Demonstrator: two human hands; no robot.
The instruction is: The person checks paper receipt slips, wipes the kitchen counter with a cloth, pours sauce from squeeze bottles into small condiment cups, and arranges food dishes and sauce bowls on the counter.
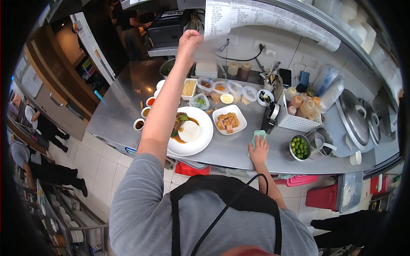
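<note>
Plate [204, 136], round, landmark: rice [188, 131] and sauced food [180, 121] laid on. Square bowl [241, 120], right of plate: filled with browned cubes [227, 123]. Both servings look complete; anything left does not show. Left hand [191, 41]: raised well beyond plate, arm outstretched, fingers curled just beside printed slips [218, 19]; cannot tell whether pinching anything. Right hand [258, 151]: right of plate, palm down, fingers spread on green cloth [259, 135].

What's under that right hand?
A pale green cloth pokes out from under the right hand, on the metal counter. Whatever the hand covers can't be seen.
</note>
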